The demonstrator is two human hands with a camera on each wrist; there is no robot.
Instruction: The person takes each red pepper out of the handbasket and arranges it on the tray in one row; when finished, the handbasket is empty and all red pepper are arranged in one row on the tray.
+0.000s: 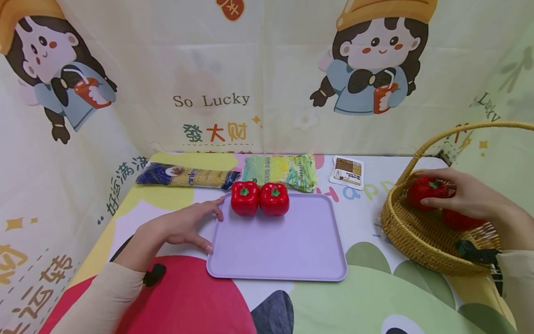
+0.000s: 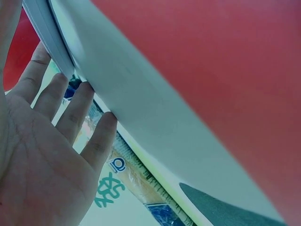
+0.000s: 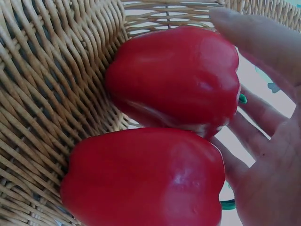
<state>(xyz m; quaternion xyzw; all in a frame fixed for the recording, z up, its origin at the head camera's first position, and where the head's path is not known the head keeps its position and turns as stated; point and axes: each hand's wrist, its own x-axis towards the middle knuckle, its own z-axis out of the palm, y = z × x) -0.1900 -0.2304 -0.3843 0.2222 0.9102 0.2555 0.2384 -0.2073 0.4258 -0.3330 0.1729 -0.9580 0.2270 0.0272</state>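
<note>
Glossy red bell pepper (image 1: 419, 193) in tan wicker basket (image 1: 394, 225) is gripped by curled right hand (image 1: 473, 192), apparently for pick-up; lifting seems needed; fingers are spread on left hand (image 1: 177, 227).

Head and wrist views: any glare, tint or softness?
Head view: bright light, small highlights on two glossy red bell peppers on the rectangular lavender tray; left wrist view: dimmer, cool greenish tint, the left hand slightly soft; right wrist view: pale sheen on the red bell peppers in the tan woven basket.
</note>
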